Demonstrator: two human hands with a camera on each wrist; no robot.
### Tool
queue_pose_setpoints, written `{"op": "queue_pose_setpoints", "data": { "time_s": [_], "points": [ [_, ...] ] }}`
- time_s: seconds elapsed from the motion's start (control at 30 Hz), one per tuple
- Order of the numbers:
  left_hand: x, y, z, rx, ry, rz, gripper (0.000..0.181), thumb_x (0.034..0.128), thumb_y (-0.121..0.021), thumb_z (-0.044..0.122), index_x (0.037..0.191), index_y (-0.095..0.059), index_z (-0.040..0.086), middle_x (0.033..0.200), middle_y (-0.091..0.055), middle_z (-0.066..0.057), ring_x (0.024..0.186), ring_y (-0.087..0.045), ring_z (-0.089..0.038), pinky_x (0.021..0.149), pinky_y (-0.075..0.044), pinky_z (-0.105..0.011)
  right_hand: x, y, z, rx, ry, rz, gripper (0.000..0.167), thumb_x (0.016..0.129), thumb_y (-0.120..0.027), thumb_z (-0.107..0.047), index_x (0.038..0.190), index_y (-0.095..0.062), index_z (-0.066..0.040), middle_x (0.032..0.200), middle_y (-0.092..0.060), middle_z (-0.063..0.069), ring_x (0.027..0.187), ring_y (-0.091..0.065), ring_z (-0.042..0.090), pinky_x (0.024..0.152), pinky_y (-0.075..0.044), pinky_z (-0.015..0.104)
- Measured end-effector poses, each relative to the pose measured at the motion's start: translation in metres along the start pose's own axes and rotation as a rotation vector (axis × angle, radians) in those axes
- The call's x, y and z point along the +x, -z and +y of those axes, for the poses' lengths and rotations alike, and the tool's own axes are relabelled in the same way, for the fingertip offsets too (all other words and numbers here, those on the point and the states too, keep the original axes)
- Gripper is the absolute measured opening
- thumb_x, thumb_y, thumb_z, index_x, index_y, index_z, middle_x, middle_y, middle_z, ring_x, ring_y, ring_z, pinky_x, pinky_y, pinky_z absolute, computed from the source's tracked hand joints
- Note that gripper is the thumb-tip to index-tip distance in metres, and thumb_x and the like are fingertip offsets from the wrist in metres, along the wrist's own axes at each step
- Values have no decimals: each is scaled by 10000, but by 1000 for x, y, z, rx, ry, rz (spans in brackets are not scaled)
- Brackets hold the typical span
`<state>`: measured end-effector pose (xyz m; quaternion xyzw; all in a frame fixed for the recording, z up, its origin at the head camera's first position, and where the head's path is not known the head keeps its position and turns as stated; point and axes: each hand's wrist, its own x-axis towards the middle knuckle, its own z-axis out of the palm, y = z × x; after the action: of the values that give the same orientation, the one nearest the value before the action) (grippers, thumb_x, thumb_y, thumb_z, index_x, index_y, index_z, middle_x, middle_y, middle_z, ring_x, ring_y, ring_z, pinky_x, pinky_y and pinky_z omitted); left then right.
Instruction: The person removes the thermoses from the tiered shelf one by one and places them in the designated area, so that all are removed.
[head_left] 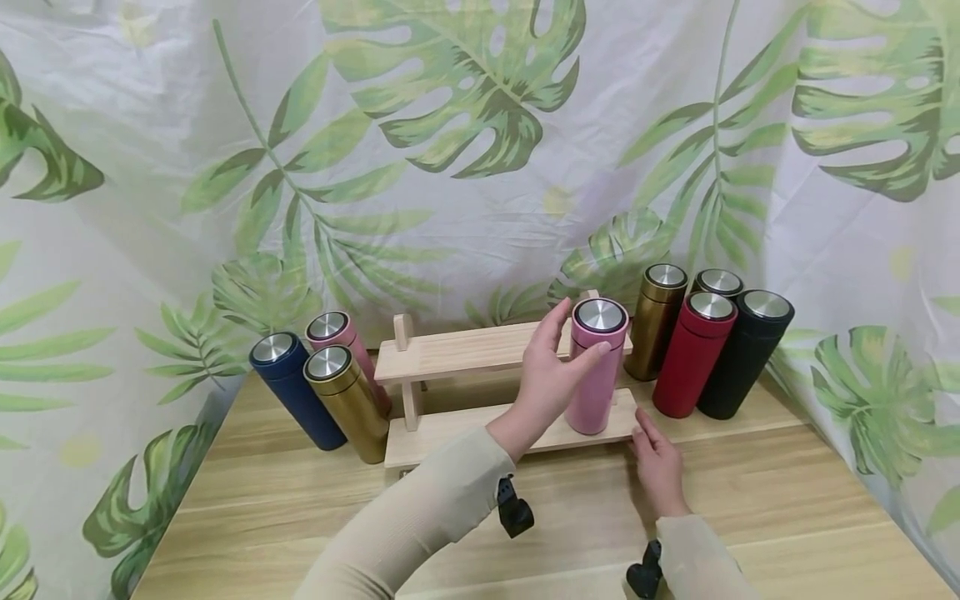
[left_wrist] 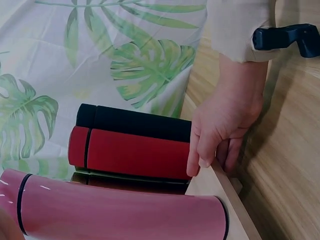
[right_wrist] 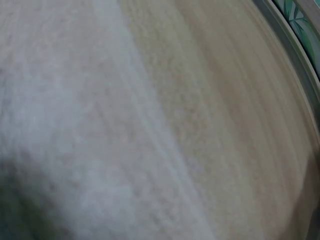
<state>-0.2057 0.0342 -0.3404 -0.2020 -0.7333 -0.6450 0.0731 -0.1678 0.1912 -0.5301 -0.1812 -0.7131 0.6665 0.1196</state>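
Observation:
A pink thermos bottle [head_left: 595, 387] with a silver lid stands upright over the right part of a two-tier wooden shelf's lower board [head_left: 457, 432]. My left hand [head_left: 546, 375] grips this bottle, thumb on the near side and fingers behind. At the board's right end, my right hand [head_left: 658, 467] holds the edge with its fingertips. The left wrist view shows that right hand [left_wrist: 227, 112] at the board's corner, close to the pink bottle [left_wrist: 125, 207]. Only blurred wood grain of the tabletop [right_wrist: 220, 100] fills most of the right wrist view.
Left of the shelf stand blue [head_left: 297, 392], gold [head_left: 348, 404] and second pink [head_left: 347, 340] bottles. To the right are red [head_left: 692, 354], black [head_left: 746, 354] and gold [head_left: 654, 321] bottles, with another partly hidden behind. A leaf-patterned cloth [head_left: 480, 208] hangs behind the table.

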Motion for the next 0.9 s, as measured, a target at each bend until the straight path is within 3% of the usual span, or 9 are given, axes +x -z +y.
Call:
{"op": "queue_pose_setpoints", "data": {
  "time_s": [0.27, 0.53, 0.9],
  "points": [
    [5, -9, -2, 84, 5, 28, 750, 757, -764, 178, 1401, -389, 96, 1415, -429, -68, 1310, -386, -187, 1084, -332, -370, 1, -3, 1, 15, 4, 8, 418, 983, -447, -185, 1365, -435, -15, 1425, -405, 113, 808, -511, -201, 772, -448, 27],
    [13, -18, -2, 80, -6, 42, 718, 769, -754, 166, 1387, -400, 72, 1369, -472, -85, 1230, -463, -192, 995, -433, -294, 2, -2, 2, -24, -2, 16, 420, 985, -440, -204, 1372, -435, -40, 1423, -414, 99, 886, -510, -169, 786, -448, 39],
    [18, -26, -4, 112, 46, 35, 740, 747, -774, 189, 1382, -407, 94, 1342, -490, -79, 1185, -495, -200, 972, -451, -323, 2, 0, 1, -18, 2, 16, 417, 987, -437, -203, 1369, -438, -35, 1423, -411, 99, 866, -501, -187, 789, -450, 41]
  ]
}}
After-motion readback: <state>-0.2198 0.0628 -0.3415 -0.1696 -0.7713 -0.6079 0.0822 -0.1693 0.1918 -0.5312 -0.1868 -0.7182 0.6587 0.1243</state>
